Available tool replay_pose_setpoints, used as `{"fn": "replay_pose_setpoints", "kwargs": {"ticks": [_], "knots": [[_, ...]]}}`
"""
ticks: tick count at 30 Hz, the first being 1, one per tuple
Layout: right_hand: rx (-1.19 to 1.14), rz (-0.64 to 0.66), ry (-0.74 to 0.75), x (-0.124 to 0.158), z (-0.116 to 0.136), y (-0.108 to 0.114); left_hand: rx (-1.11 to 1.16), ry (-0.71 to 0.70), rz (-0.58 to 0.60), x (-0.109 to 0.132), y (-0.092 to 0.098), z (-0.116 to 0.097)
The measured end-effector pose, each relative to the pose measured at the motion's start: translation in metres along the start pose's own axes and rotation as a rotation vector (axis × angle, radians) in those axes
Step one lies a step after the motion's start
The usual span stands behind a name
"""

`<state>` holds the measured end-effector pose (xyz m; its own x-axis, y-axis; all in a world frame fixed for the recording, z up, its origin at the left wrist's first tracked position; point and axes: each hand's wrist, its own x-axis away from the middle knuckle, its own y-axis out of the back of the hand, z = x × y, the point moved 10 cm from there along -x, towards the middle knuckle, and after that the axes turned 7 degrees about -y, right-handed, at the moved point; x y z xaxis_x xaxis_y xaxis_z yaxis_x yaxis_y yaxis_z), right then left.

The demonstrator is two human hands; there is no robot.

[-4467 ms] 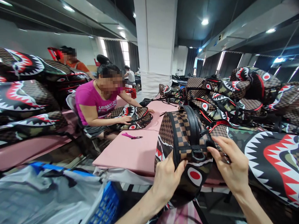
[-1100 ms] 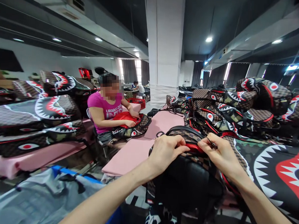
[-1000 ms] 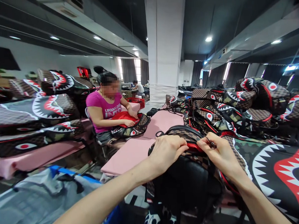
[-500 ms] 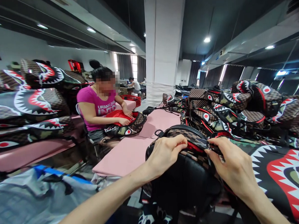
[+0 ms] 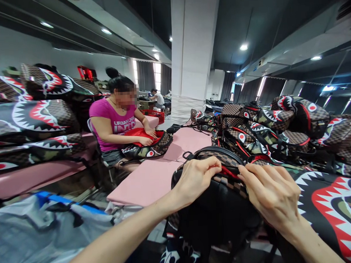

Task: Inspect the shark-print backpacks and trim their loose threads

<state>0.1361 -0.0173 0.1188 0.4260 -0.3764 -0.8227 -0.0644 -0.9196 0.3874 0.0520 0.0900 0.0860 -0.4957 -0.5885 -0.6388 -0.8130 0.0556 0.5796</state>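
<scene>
A brown checkered backpack [image 5: 222,207] with a black back panel and red lining stands against me at the edge of the pink table [image 5: 154,179]. My left hand [image 5: 195,179] is closed on the top edge of its opening, fingers curled over the rim. My right hand [image 5: 271,193] pinches the same opening from the right, near the red lining. A zipper pull, if any, is hidden under my fingers.
A large shark-mouth bag [image 5: 332,206] lies to my right, with a pile of similar bags [image 5: 268,127] behind it. Across the table a person in a magenta shirt [image 5: 114,122] handles another bag [image 5: 147,146]. More bags [image 5: 32,122] are stacked left. A blue crate under plastic sheeting [image 5: 52,230] sits low left.
The backpack was turned from lying on its side to back panel towards me. My hands moved to its top opening, and in the last second my right hand closed in towards my left.
</scene>
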Motion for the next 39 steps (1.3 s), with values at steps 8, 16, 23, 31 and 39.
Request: {"fn": "replay_pose_setpoints", "kwargs": {"ticks": [8,16,23,31,39], "knots": [[-0.011,0.02,0.038,-0.002,0.007,-0.004,0.039,0.015,0.013,0.0,-0.001,0.001],[-0.188,0.05,-0.155,0.003,-0.017,-0.008,0.337,0.069,0.026,-0.003,-0.005,0.014],[-0.196,0.318,-0.327,0.001,-0.027,-0.056,0.776,0.199,0.055,-0.004,0.001,0.019],[-0.375,0.31,-0.412,0.0,-0.043,-0.078,0.087,-0.035,0.13,-0.002,0.051,0.02],[-0.7,0.407,-0.571,0.0,-0.055,-0.097,-0.433,-0.494,0.22,-0.047,-0.021,-0.019]]}}
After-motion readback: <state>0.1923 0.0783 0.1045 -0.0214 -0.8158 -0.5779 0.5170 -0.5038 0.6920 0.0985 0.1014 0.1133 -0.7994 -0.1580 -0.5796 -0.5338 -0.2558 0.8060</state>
